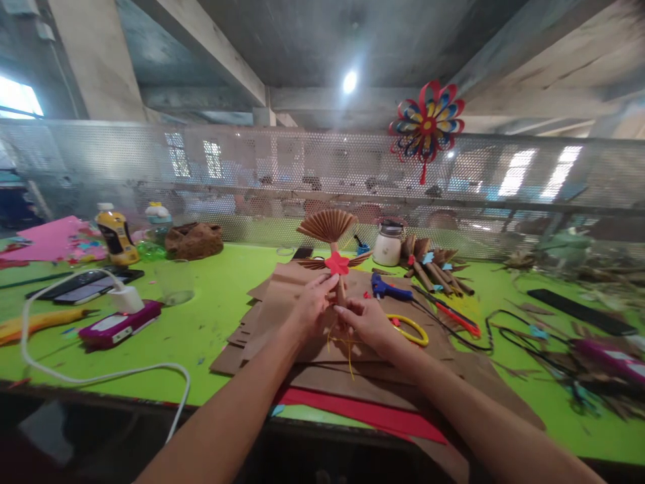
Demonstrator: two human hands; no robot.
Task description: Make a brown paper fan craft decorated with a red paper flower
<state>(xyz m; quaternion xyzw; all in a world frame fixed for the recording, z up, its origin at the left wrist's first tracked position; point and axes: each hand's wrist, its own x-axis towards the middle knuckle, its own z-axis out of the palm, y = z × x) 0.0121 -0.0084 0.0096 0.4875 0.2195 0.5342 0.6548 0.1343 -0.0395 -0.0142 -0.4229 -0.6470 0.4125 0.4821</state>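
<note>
A pleated brown paper fan stands upright between my hands, with a red paper flower at the base of its pleats. My left hand is closed around its rolled paper handle, just under the flower. Lower on the same handle, the fingers of my right hand pinch it. Thin yellow string dangles below my fingers. Beneath both hands lies a stack of brown paper sheets. Yellow-handled scissors rest on the paper beside my right hand, and a blue glue gun lies behind them.
Several similar paper fans lie at the back right near a white jar. To the left are a yellow bottle, a plastic cup and a purple power strip with a white cable. A perforated metal screen borders the green table.
</note>
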